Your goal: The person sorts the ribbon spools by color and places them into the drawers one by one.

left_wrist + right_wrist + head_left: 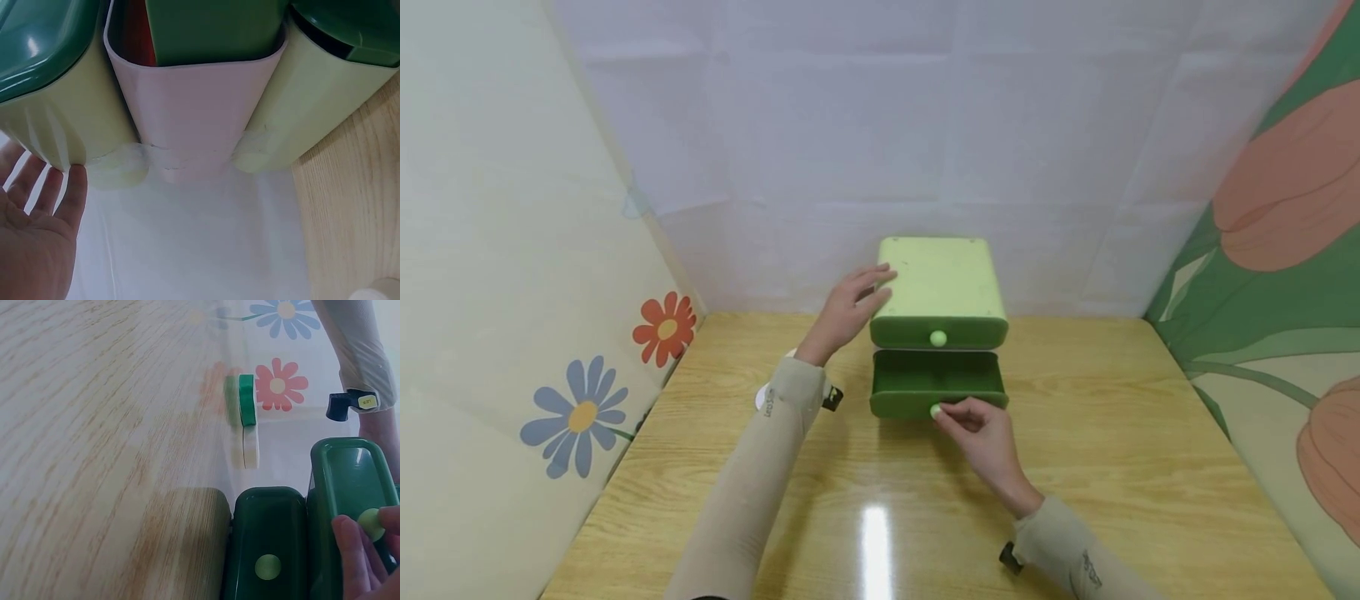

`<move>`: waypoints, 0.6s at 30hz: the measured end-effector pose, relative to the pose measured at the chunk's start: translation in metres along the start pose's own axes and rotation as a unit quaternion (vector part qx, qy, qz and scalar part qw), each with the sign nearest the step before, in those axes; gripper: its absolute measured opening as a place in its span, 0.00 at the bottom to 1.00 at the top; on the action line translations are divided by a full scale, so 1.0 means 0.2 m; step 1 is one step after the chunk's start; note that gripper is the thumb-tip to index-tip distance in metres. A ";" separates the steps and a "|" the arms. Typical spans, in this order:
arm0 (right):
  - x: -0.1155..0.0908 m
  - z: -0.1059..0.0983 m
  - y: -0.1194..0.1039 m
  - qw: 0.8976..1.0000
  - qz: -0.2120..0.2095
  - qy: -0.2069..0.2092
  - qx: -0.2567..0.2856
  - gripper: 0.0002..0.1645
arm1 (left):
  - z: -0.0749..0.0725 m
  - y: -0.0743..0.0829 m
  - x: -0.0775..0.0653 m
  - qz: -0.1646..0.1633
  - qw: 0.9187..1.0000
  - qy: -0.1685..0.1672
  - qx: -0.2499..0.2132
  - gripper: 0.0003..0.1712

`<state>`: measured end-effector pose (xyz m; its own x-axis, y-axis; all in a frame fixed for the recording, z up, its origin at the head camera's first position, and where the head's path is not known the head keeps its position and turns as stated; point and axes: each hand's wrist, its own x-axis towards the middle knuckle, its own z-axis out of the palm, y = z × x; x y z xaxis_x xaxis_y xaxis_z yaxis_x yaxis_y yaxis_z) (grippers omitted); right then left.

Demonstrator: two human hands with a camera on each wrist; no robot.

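While a pale thing (761,398) peeks out behind the left cuff (797,385), between eight and nine o'clock from the green drawer unit (936,275), look just above: the left hand (844,310) is there, a shade past nine. Fingers apart, nearly straight, tips touching the left of the top tier (56,134), clamped on nothing. Probably a brace, so the body won't slide.

On to the hub! The unit stands on the wooden table (1112,433), white backdrop (820,158) at twelve. The upper drawer (895,332) sits flush; the middle drawer (895,406) juts towards six. And at five o'clock, the right hand (988,442), thumb and forefinger together, pinching the small round knob (936,411): a central hold, likely to guide the drawer straight.

Now the tricky bits. The pale thing is mostly covered; the right wrist view offers a green disc (247,400) and a white disc (250,448) edge-on, but no telling whether either matches. Left wrist view crops the left hand. The middle drawer's depths sink into shadow. Its neighbour, the bottom drawer (269,519), hides from the head view, and the right hand runs off the right wrist view's edge.
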<state>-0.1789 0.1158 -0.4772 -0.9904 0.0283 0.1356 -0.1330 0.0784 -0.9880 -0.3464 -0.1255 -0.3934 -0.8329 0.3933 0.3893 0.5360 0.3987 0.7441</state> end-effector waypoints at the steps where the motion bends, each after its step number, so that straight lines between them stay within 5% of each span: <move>1: 0.00 0.00 0.00 1.000 0.000 0.000 0.000 0.07 | 0.00 0.00 0.00 0.000 1.000 0.001 0.002 0.27; 11: 0.00 0.00 0.01 1.000 -0.009 -0.002 -0.001 0.07 | -0.01 -0.09 -0.05 -0.019 0.999 0.025 -0.044 0.29; 18: 0.00 0.00 0.02 1.000 -0.010 0.002 -0.002 0.06 | -0.10 -0.27 -0.19 -0.082 0.996 0.004 0.020 0.36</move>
<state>-0.1799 0.1163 -0.4812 -0.9874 0.0310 0.1554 -0.1524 0.0830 -0.9848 -0.3478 -0.1791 -0.4375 -0.9110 0.3128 0.2687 0.3970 0.4894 0.7764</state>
